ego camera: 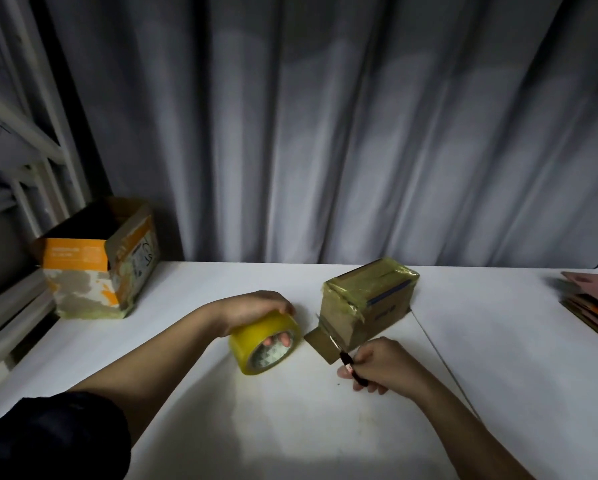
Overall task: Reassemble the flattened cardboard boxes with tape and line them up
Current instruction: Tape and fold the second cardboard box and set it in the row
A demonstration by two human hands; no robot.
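The small taped box (368, 303) sits on the white table (498, 358), just beyond the right hand (377, 367), whose fingers pinch a dark cutter (351, 367) at the tape strip (322, 344). The left hand (256, 308) grips the yellow tape roll (264, 342) (fingertips inside its core). An open orange box (96, 268) stands far left.

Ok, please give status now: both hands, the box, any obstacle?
Left hand grips tape roll. Right hand holds cutter at the tape by small box. Nothing blocking.
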